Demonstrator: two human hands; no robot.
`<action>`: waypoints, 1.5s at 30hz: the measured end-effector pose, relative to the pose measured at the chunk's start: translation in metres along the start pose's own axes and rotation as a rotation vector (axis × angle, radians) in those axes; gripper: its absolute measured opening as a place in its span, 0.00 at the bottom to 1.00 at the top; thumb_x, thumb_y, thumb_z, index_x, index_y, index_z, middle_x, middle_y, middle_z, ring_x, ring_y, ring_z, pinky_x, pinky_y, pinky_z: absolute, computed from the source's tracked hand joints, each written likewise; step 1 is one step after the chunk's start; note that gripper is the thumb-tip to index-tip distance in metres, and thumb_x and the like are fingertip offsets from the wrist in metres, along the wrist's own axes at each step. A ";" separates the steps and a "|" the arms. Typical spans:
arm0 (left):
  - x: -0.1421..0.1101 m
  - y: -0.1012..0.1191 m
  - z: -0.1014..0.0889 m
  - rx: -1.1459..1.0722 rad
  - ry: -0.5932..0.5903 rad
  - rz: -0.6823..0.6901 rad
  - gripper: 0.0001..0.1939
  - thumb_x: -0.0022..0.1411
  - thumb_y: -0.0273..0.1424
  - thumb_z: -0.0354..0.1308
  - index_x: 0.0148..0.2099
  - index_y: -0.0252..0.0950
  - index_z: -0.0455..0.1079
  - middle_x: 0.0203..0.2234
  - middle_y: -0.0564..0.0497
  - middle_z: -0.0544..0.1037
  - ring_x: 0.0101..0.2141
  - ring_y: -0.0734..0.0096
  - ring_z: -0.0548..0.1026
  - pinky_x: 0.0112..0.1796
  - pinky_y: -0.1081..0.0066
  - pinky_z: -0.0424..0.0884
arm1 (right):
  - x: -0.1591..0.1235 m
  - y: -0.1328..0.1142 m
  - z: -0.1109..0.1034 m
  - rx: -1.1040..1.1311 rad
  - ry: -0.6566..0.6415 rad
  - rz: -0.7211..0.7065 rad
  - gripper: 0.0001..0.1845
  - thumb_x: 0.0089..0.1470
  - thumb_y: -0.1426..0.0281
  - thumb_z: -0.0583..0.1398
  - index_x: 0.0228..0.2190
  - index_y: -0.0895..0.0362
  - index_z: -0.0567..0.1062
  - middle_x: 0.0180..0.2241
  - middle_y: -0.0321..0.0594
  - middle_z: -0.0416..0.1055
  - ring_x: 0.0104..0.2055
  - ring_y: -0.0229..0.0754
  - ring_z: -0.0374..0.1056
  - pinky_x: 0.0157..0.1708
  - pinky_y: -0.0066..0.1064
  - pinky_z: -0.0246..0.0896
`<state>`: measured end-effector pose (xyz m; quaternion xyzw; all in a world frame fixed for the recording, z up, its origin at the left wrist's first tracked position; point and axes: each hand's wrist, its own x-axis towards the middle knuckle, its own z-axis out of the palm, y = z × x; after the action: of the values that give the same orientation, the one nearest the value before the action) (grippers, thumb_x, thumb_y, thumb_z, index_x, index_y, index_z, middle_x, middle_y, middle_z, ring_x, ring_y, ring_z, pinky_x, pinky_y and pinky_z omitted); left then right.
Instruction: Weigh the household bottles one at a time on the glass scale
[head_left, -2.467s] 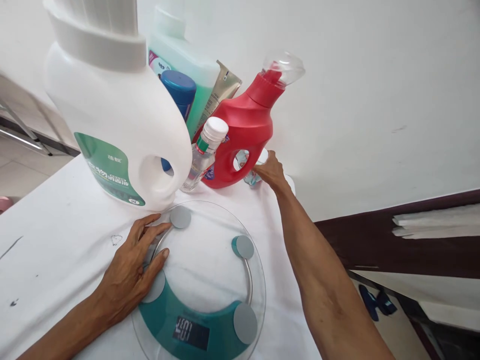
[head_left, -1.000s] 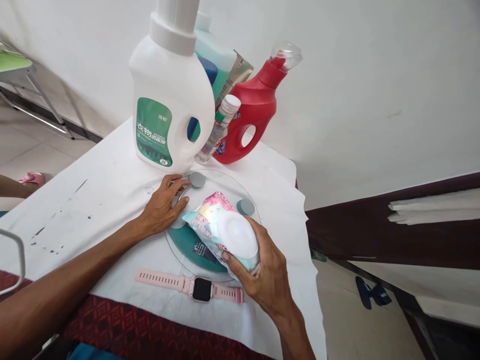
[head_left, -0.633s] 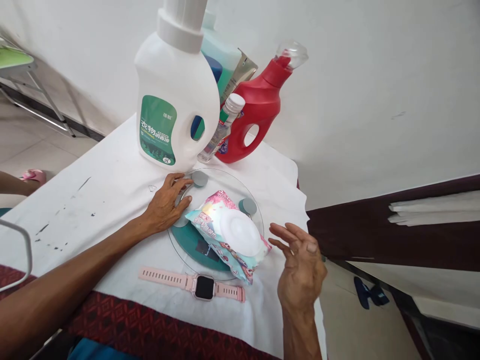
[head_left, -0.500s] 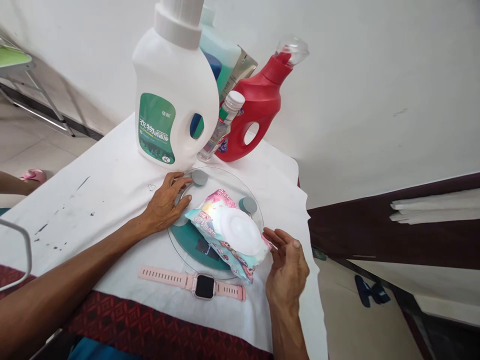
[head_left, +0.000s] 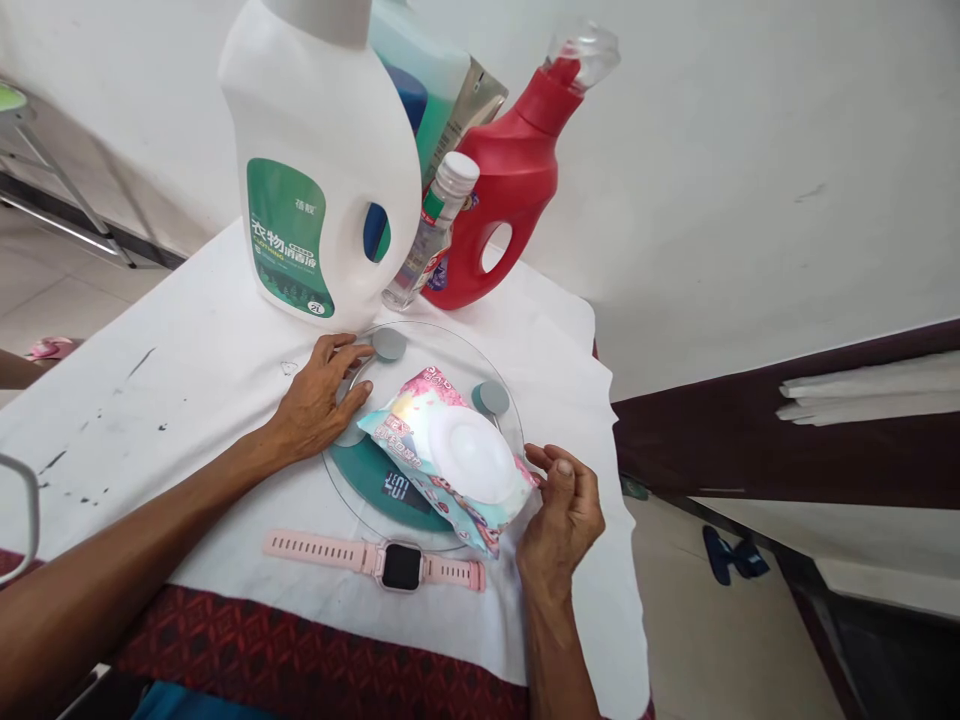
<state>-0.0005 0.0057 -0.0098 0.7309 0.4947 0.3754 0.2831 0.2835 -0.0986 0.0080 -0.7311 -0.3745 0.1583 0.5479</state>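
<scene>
A round glass scale (head_left: 360, 482) with a teal band lies on the white-covered table. Digits show on its small dark display (head_left: 401, 488), though I cannot read them surely. On top of the scale rests a pink and turquoise pack of wet wipes (head_left: 409, 432) with a white oval lid. My left hand (head_left: 319, 398) lies at the scale's left rim, its fingers spread and holding nothing. Close to the pack's right end is my right hand (head_left: 559, 520), loosely curved with thumb and fingers apart; whether its fingertips touch the scale's edge is unclear.
A pink-strapped watch (head_left: 401, 566) lies in front of the scale. Behind it stand a large white bottle (head_left: 330, 130), a small clear bottle (head_left: 420, 250), a red bottle (head_left: 517, 170) and a green container (head_left: 442, 60). The wall (head_left: 712, 180) rises behind.
The scale's display was dark and now shows digits. The camera view has shifted slightly. Both hands stay beside the scale, and the wipes pack keeps its place on it.
</scene>
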 end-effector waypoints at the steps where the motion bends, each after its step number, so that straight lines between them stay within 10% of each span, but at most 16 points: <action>1: 0.000 0.000 0.000 0.000 -0.002 -0.002 0.21 0.71 0.41 0.54 0.63 0.40 0.68 0.61 0.42 0.65 0.48 0.60 0.79 0.54 0.50 0.78 | 0.000 0.000 0.000 -0.008 -0.001 -0.002 0.27 0.63 0.46 0.58 0.46 0.56 0.77 0.45 0.47 0.80 0.41 0.47 0.74 0.46 0.40 0.65; 15: 0.000 0.000 -0.001 -0.024 -0.003 -0.009 0.21 0.71 0.42 0.54 0.62 0.41 0.68 0.61 0.42 0.65 0.49 0.59 0.78 0.55 0.47 0.77 | -0.005 -0.014 -0.001 0.037 -0.021 -0.067 0.26 0.62 0.48 0.60 0.47 0.56 0.76 0.48 0.49 0.78 0.52 0.54 0.73 0.49 0.45 0.68; 22: 0.000 0.002 -0.001 -0.026 -0.003 -0.017 0.21 0.70 0.39 0.54 0.62 0.41 0.68 0.61 0.41 0.65 0.48 0.60 0.78 0.55 0.48 0.77 | -0.021 -0.061 0.001 -0.099 -0.492 -0.402 0.51 0.49 0.39 0.66 0.66 0.49 0.63 0.66 0.50 0.64 0.68 0.63 0.61 0.64 0.61 0.59; 31: -0.001 0.002 -0.002 -0.040 -0.007 -0.015 0.20 0.71 0.38 0.54 0.62 0.40 0.68 0.61 0.41 0.65 0.48 0.59 0.79 0.55 0.50 0.77 | -0.017 -0.070 0.000 -0.464 -0.578 -0.490 0.51 0.46 0.48 0.74 0.65 0.50 0.65 0.60 0.51 0.71 0.62 0.64 0.68 0.57 0.65 0.68; 37: -0.002 0.000 -0.001 -0.047 0.001 -0.013 0.21 0.71 0.40 0.53 0.62 0.40 0.68 0.61 0.41 0.65 0.49 0.59 0.79 0.55 0.50 0.77 | -0.022 -0.067 -0.002 -0.357 -0.466 -0.377 0.37 0.45 0.49 0.73 0.53 0.53 0.75 0.50 0.48 0.78 0.50 0.56 0.75 0.49 0.51 0.74; 45: -0.001 0.002 -0.002 -0.027 0.014 -0.006 0.22 0.70 0.41 0.53 0.61 0.39 0.69 0.60 0.41 0.66 0.47 0.57 0.80 0.54 0.49 0.78 | 0.002 -0.064 -0.038 0.153 -0.245 0.122 0.31 0.38 0.56 0.77 0.42 0.56 0.78 0.33 0.39 0.78 0.33 0.46 0.74 0.31 0.36 0.72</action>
<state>-0.0016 0.0044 -0.0076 0.7229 0.4936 0.3864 0.2905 0.2853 -0.1150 0.0810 -0.6839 -0.3804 0.3075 0.5413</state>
